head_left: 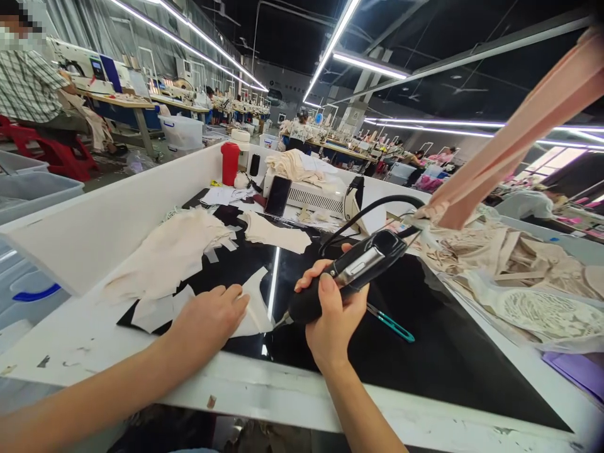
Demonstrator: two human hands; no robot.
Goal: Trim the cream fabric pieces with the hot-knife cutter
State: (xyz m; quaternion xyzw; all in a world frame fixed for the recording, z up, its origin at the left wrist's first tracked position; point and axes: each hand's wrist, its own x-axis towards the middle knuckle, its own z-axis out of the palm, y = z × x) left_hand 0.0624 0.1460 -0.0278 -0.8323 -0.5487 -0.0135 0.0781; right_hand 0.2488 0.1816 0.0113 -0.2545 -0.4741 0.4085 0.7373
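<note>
Left hand (pixel 210 314) lies flat, fingers together, pinning a fabric piece (pixel 252 308); right hand (pixel 333 308) grips the cutting tool (pixel 349 274), tip beside it. Cut pieces (pixel 165 258) lie stacked beyond the left fingers; uncut fabric heap (pixel 500 258) waits rightward.

Two hands work at one desk (pixel 75 340): the left hand (pixel 210 314) and the right hand (pixel 333 311). There is one black cutting tool (pixel 349 274), with one black cord (pixel 372 211) running from it. One teal-handled tool (pixel 391 325) lies on the dark mat. One cut fabric piece (pixel 252 308) sits under the left hand, one larger cream pile (pixel 170 251) lies behind it, and one more cream piece (pixel 274 234) lies further back. One red cup (pixel 229 162) stands at the far end, near one dark phone (pixel 277 195). One pink strip (pixel 514 135) hangs at the right. One seated person (pixel 28 82) is close by at the left.
</note>
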